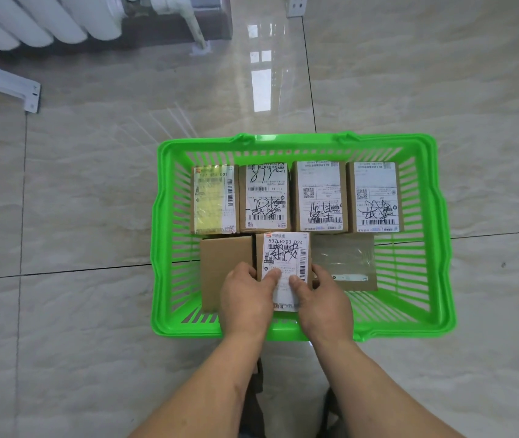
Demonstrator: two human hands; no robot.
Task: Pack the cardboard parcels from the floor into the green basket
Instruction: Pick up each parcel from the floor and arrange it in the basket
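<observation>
Both hands grip one labelled parcel [285,263] in the near row of the green basket [441,248]. Left hand [247,298] holds its left edge, thumb on the white label, fingers curled down the side. Right hand [323,298] mirrors this on the right edge, thumb on the label, fingers round the side. Parcel sits label-up, approx. centre of near row; can't tell whether it rests fully on the basket floor.

Adjacent items, near row: plain brown parcel [217,267] touching on the left, no label showing, partly under the left hand. Flat taped parcel [345,263] just beside on the right, clear tape across the top, small white strip near its near edge.

Far row, against the far wall of the basket: four parcels side by side, labels up. L to R: parcel with yellowed label [215,199]; parcel with handwritten digits [264,197]; parcel with QR code [319,196]; second QR parcel [376,197]. All four touching or nearly so; black scrawl on the last three labels.

Basket stands on glossy tiled floor [77,184], its handles folded down on the rim. No parcels visible on the floor. White radiator [30,20] at top left, white bracket [14,90] below it.
</observation>
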